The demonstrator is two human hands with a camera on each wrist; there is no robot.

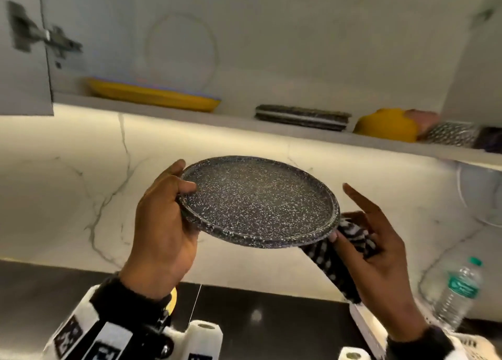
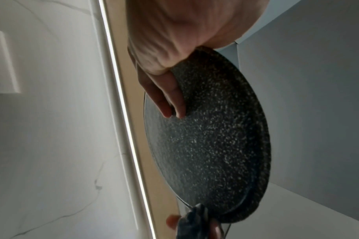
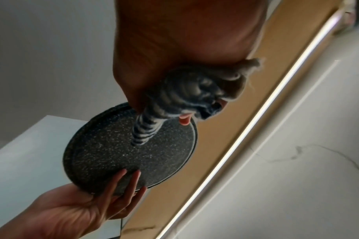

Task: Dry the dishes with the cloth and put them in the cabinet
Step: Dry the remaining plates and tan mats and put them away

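Note:
A dark speckled plate [image 1: 258, 202] [image 2: 213, 142] [image 3: 121, 155] is held nearly level below the open cabinet. My left hand [image 1: 165, 224] [image 3: 88, 208] grips its left rim, thumb on top and fingers [image 2: 174, 103] spread underneath. My right hand [image 1: 377, 248] holds a black-and-white striped cloth [image 1: 350, 240] [image 3: 186, 95] bunched at the plate's right edge, index finger pointing up. A tail of the cloth hangs below the hand. The cabinet shelf [image 1: 190, 115] above carries a stack of matching speckled plates [image 1: 301, 118].
On the shelf also lie yellow plates [image 1: 154, 96], a yellow bowl [image 1: 385, 126] and more dishes at the right. A cabinet door with its hinge [image 1: 43, 39] stands open at the left. A water bottle [image 1: 456, 294] stands on the dark counter at the right, paper rolls [image 1: 203, 335] below.

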